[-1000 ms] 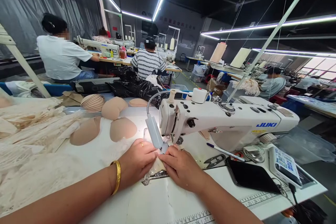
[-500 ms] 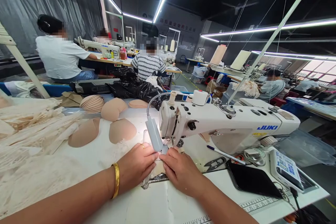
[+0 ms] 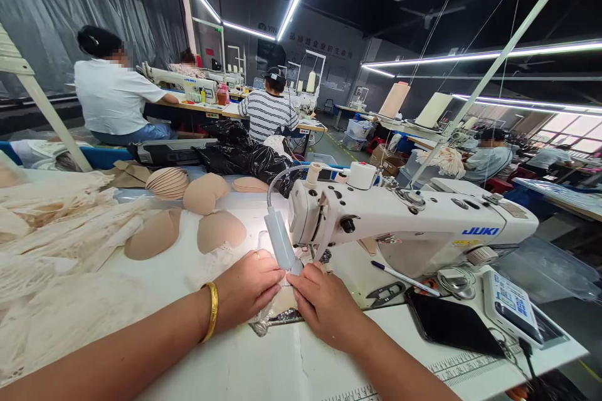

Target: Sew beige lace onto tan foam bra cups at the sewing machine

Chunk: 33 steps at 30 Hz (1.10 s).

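Note:
My left hand (image 3: 247, 285) and my right hand (image 3: 327, 307) lie close together by the needle area of a white sewing machine (image 3: 414, 222), fingertips nearly meeting. Both hands have their fingers closed on a strip of pale lace (image 3: 262, 326), which hangs out below my left hand. The grey lamp head (image 3: 279, 241) on a bendable neck covers part of the stitching spot, so the needle and presser foot are mostly hidden. More white lace (image 3: 217, 261) lies beyond my left wrist, beside a beige moulded cup (image 3: 221, 230).
Cream lace (image 3: 61, 288) is heaped at left, with a stack of cups (image 3: 167, 183) behind. To the right lie thread snips (image 3: 385, 293), a pen (image 3: 399, 276), a black phone (image 3: 454, 322) and a white boxed device (image 3: 512, 307). Co-workers sit at machines farther back.
The camera view has shifted slightly, so the scene sits a little to the right. Both hands stay at the needle area, and the lace edge under my left hand has moved a little.

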Motion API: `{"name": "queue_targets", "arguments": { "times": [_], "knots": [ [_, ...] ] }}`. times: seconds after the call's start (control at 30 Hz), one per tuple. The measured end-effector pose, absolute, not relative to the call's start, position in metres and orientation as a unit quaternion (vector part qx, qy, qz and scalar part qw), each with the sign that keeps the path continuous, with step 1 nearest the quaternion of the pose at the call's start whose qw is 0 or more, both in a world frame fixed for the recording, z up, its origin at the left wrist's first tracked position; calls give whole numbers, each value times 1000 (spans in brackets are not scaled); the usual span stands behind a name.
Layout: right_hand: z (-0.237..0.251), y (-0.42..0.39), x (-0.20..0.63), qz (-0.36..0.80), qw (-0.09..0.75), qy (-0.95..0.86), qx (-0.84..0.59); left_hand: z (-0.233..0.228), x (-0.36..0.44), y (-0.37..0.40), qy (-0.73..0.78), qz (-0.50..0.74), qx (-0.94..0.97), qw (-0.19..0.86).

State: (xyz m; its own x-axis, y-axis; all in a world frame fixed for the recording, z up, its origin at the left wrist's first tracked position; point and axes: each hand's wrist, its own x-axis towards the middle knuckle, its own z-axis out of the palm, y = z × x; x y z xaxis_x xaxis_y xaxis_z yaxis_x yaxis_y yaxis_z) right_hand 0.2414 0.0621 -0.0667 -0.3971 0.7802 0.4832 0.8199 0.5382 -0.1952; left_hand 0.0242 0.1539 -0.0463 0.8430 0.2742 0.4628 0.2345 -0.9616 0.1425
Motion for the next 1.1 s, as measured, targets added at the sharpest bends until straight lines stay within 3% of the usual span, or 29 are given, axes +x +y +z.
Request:
{"name": "queue_targets", "arguments": {
  "times": [0.6, 0.83, 0.93, 1.03, 1.1],
  "knots": [
    [-66, 62, 240, -37, 261, -834, -484, -38, 26, 154, 187, 166, 968, 4],
    [-69, 63, 244, 17, 310, -829, -465, -41, 31, 157, 233, 189, 954, 12],
    [-63, 59, 239, 122, 356, -784, -494, -36, 20, 156, 241, 213, 946, 40],
    [-52, 52, 222, 364, 412, -652, -522, -32, -1, 130, 234, 241, 939, 80],
    [-43, 47, 205, 498, 448, -551, -498, -33, -14, 94, 229, 286, 914, 172]
  ]
}}
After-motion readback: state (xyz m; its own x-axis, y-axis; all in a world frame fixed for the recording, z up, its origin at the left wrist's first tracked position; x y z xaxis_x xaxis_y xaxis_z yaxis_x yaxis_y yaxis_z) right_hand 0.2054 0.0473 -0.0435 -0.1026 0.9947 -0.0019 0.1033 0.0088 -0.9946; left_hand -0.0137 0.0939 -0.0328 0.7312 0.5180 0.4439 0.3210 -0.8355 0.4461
